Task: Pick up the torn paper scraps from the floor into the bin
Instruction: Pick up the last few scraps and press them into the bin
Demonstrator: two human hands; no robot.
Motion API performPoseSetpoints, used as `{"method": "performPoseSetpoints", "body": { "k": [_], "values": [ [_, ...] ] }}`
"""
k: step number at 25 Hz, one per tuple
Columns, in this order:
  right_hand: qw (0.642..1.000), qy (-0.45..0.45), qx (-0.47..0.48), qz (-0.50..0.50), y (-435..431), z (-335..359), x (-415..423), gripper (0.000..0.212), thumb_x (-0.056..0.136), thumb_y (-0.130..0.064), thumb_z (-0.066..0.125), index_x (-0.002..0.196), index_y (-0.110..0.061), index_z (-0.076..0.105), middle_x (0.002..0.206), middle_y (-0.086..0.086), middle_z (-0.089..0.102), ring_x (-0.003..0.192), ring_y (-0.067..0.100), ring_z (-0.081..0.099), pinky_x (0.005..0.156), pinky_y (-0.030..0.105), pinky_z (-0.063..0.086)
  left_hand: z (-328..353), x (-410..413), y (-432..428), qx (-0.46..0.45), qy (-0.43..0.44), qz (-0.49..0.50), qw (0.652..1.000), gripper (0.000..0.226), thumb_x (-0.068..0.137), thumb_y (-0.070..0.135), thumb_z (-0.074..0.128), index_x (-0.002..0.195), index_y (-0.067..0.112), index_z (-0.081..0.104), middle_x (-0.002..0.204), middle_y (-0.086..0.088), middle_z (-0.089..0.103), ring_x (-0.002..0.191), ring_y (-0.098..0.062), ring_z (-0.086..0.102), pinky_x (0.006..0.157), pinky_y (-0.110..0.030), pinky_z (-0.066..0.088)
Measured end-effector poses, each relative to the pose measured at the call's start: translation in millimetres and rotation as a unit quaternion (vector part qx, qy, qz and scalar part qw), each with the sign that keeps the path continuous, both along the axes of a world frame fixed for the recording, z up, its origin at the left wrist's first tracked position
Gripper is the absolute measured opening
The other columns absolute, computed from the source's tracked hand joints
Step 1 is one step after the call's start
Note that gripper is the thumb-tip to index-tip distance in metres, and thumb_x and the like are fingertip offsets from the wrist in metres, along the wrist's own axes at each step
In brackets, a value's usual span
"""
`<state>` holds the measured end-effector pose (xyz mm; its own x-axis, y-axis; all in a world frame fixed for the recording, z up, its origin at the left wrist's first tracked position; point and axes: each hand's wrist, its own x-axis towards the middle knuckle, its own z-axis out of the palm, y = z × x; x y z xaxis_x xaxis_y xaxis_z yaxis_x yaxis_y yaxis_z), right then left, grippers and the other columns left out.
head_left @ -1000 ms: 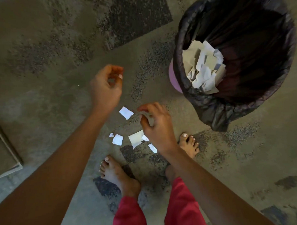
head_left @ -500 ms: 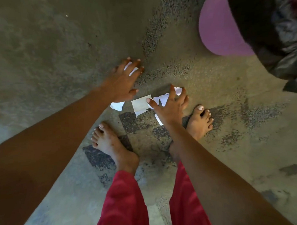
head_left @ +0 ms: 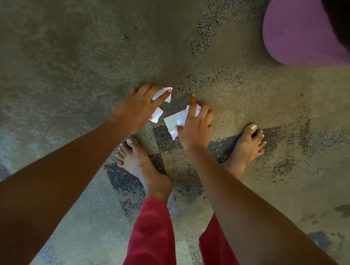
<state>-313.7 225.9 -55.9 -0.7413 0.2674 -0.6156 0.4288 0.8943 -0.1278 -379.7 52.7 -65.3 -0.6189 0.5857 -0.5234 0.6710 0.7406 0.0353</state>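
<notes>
Mottled grey floor [head_left: 68, 56] is found strewn with thin, limp paper scraps [head_left: 170, 120], some pressed under the flat-fingered left hand [head_left: 137, 108], others pinched by the curled right hand [head_left: 194, 129]; featherlight and lying flat, they are judged best taken at raised edges.

paper scraps [head_left: 172, 119]: at least 4 | grips: 2, left grip [head_left: 137, 108], right grip [head_left: 196, 129] | bare feet [head_left: 139, 161]: 2 | bin [head_left: 293, 29]: 1
</notes>
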Motion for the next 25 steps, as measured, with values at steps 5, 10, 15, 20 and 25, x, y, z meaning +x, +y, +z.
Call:
{"method": "performPoseSetpoints", "body": {
  "k": [5,10,15,20,25],
  "values": [
    [0.997,0.017,-0.035,0.063,-1.5,-6.0,-0.7,0.073,0.073,-0.018,0.08,0.133,-0.015,0.039,0.131,0.015,0.039,0.119,0.033,0.035,0.088,0.044,0.049,-1.8,6.8,6.5,0.015,-0.045,0.107,0.993,0.078,0.073,0.017,0.078,0.138,0.021,0.036,0.131,-0.012,0.043,0.113,-0.032,0.046,0.07,-0.041,0.052],
    [0.991,0.045,-0.044,0.114,-2.1,-8.9,-2.1,0.056,0.073,-0.008,0.077,0.12,-0.01,0.047,0.136,0.017,0.035,0.121,0.034,0.035,0.092,0.036,0.046,-0.1,11.6,8.8,0.023,-0.051,0.146,0.988,0.054,0.078,0.008,0.072,0.127,0.015,0.047,0.127,-0.013,0.046,0.112,-0.031,0.048,0.059,-0.036,0.05],
    [0.978,0.029,-0.089,0.189,3.9,-10.8,-10.5,0.051,0.077,-0.002,0.071,0.122,-0.007,0.046,0.127,0.015,0.048,0.118,0.032,0.041,0.091,0.036,0.046,-2.6,11.3,12.6,0.039,-0.066,0.176,0.981,0.072,0.073,0.003,0.076,0.133,0.015,0.038,0.124,-0.012,0.045,0.11,-0.031,0.048,0.062,-0.037,0.055],
    [0.97,0.004,-0.243,-0.001,22.3,1.5,-21.6,0.034,0.084,-0.002,0.066,0.116,-0.006,0.055,0.111,0.016,0.063,0.1,0.029,0.059,0.076,0.035,0.054,13.3,-5.9,24.1,0.022,-0.127,0.152,0.98,0.092,0.077,-0.005,0.067,0.148,0.031,0.021,0.126,-0.016,0.038,0.11,-0.033,0.046,0.068,-0.039,0.05],
    [0.929,0.02,-0.275,-0.245,73.1,30.3,5.5,0.02,0.082,-0.007,0.069,0.099,-0.012,0.06,0.087,0.006,0.065,0.074,0.022,0.064,0.063,0.042,0.059,10.1,-12.3,36.6,0.052,-0.124,0.194,0.972,0.06,0.078,-0.007,0.065,0.13,0.017,0.048,0.121,-0.015,0.047,0.094,-0.037,0.059,0.068,-0.043,0.052]
  ]
}}
